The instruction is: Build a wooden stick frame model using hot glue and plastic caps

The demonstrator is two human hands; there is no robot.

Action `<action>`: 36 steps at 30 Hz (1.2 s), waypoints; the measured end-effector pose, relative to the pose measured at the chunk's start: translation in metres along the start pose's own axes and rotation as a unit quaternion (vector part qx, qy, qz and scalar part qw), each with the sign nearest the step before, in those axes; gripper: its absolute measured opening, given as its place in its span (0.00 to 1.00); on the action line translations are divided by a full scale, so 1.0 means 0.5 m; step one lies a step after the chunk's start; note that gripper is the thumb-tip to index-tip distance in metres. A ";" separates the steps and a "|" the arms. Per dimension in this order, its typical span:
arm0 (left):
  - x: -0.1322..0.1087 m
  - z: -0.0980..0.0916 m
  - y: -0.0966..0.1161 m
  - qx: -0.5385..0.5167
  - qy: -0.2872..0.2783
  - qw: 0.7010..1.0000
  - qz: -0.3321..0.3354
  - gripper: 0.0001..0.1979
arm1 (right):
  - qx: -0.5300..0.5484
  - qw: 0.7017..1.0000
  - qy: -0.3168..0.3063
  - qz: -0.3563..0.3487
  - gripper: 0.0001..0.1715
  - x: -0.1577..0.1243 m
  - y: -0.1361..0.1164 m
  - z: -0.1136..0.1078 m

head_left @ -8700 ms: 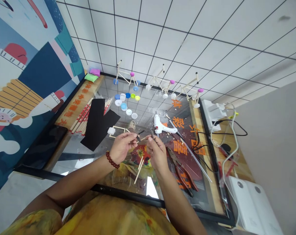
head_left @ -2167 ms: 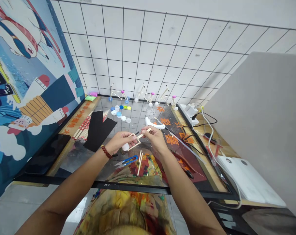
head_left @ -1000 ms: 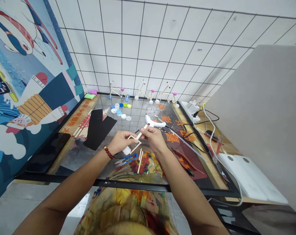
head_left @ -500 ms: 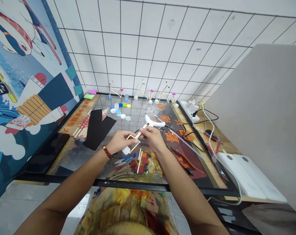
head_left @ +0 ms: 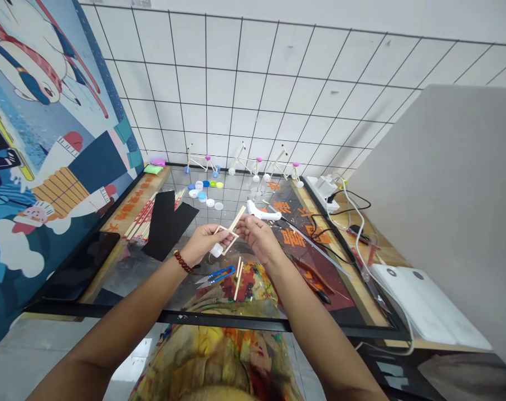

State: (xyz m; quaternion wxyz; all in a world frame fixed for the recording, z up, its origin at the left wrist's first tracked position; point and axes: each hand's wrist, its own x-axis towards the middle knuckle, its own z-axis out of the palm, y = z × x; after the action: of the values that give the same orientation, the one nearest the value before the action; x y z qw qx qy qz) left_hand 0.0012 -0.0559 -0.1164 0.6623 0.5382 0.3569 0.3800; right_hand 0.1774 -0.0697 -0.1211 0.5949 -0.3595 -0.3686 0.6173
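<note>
My left hand (head_left: 205, 242) is closed on a small frame of pale wooden sticks (head_left: 237, 218), pinching it between thumb and fingers. Two sticks of the frame point up side by side, and others form an angled loop. Just below those fingers is a white bottle cap (head_left: 217, 250); I cannot tell whether it is joined to the frame. Close by on the right, my right hand (head_left: 258, 236) has its fingers loosely curled and apart, with nothing visible in them. Blue-handled thread snips (head_left: 216, 275) and loose cut sticks (head_left: 238, 278) lie below the hands. A white glue gun (head_left: 263, 211) rests just beyond.
Three stick models resembling bicycles (head_left: 244, 161) stand along the back, with several bottle caps (head_left: 202, 195) before them. Black sheets (head_left: 163, 225) overlap packaged chopsticks (head_left: 141, 220) at left. A phone (head_left: 81, 264), pliers (head_left: 315, 281) and a power strip with cables (head_left: 325, 192) lie around the sides.
My right hand has let go of the upright sticks and opened slightly beside them. The frame has shifted a little in my left hand, and the camera view has tilted up slightly.
</note>
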 end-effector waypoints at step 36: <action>-0.007 0.020 -0.005 0.038 0.047 0.998 -0.001 0.18 | -0.175 0.976 0.056 -0.119 0.12 -0.009 0.012 0.028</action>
State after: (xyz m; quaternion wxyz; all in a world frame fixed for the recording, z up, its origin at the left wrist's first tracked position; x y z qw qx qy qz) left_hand 0.0088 -0.0636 -0.1171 0.6243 0.5439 0.4027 0.3903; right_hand 0.1624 -0.0746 -0.1197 0.6112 -0.4460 -0.4772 0.4470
